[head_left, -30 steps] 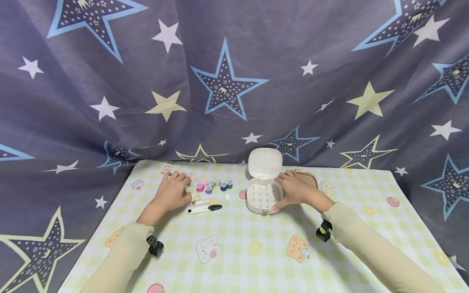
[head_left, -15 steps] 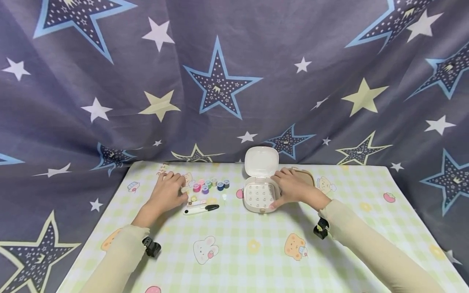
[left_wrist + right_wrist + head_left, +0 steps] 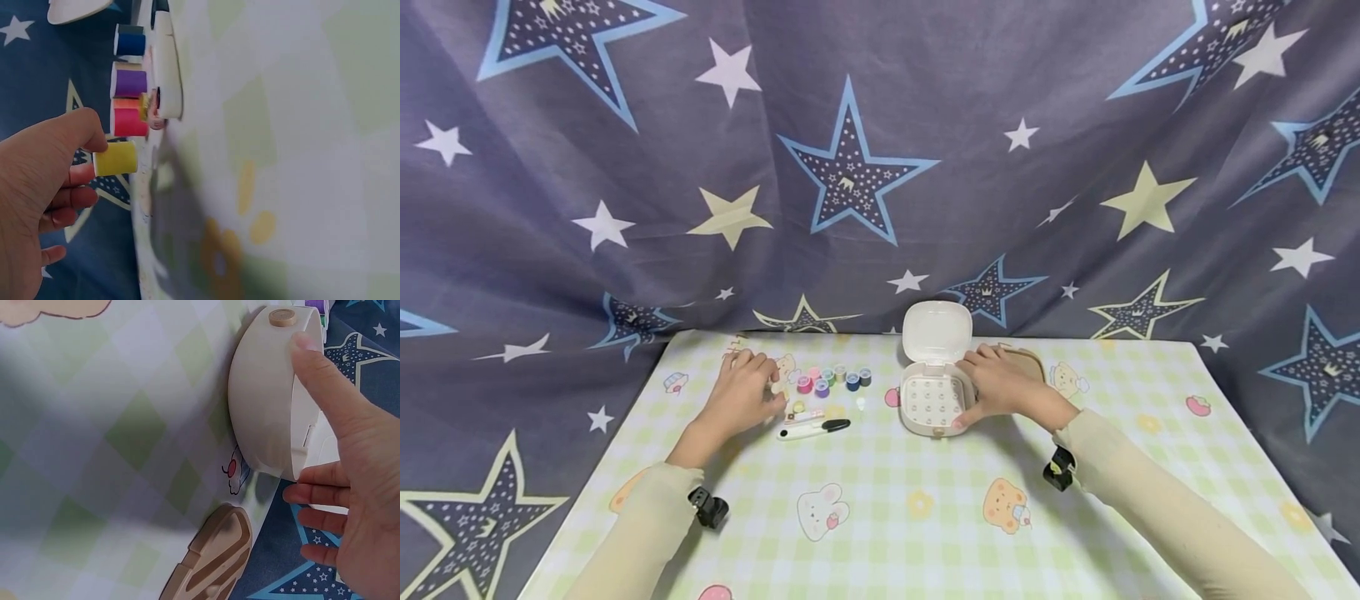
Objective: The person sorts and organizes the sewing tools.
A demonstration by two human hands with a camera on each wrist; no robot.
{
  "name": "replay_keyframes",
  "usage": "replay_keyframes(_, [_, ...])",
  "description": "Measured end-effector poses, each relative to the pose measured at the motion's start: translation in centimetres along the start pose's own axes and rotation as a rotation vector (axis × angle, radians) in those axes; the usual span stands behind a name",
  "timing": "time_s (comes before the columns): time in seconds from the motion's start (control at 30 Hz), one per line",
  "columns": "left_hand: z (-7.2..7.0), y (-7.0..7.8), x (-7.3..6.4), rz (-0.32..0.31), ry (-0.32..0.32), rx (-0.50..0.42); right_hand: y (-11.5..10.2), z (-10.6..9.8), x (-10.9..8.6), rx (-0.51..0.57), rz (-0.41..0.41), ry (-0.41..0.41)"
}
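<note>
Between thumb and index finger, my left hand (image 3: 739,393) pinches a yellow thread spool (image 3: 120,159). In the left wrist view the spool is just beside a pink-red spool (image 3: 130,120). My right hand (image 3: 1003,388) holds the right side of a white box (image 3: 262,394), its thumb on the front rim near a tan button (image 3: 282,317) and its index fingertip at the far corner. The box's lid (image 3: 936,332) stands raised at the back. Inside the box lies a white tray (image 3: 931,402) with rows of small pegs and no spools on them.
Right of my left hand stand several more spools (image 3: 822,389), purple and dark blue among them. In front lie a white tool with a black end (image 3: 814,429) and small items (image 3: 805,414). A tan slotted tray (image 3: 219,556) sits behind my right hand. A star-patterned curtain (image 3: 880,275) hangs behind the table.
The head view has shifted slightly. Both hands keep nearly the same places, the left with the yellow thread spool and the right on the box.
</note>
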State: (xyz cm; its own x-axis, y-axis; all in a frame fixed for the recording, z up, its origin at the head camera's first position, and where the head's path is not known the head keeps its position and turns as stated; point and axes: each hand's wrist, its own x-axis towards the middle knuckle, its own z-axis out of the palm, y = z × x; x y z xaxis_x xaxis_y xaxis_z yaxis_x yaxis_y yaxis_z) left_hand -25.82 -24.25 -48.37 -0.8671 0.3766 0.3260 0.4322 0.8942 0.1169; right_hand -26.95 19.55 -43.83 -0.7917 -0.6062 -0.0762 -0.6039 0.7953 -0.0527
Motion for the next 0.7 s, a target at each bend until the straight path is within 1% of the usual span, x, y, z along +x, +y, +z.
replay_keyframes(0.17, [-0.9, 0.7, 0.5, 0.033, 0.046, -0.009, 0.1, 0.1, 0.0, -0.002, 0.009, -0.008])
replay_keyframes(0.3, [-1.7, 2.1, 1.1, 0.071, 0.081, -0.021, 0.2, 0.1, 0.0, -0.01, 0.018, -0.019])
replay_keyframes(0.47, [-2.8, 4.2, 2.1, 0.146, 0.133, -0.029, 0.3, 0.2, 0.0, 0.0, 0.014, -0.018])
replay_keyframes(0.57, [-3.3, 5.8, 2.9, 0.182, 0.151, -0.043, 0.3, 0.2, 0.1, 0.004, 0.01, -0.014])
replay_keyframes(0.7, [-3.6, 7.8, 3.9, 0.23, 0.164, -0.067, 0.2, 0.1, 0.1, 0.006, 0.009, -0.013])
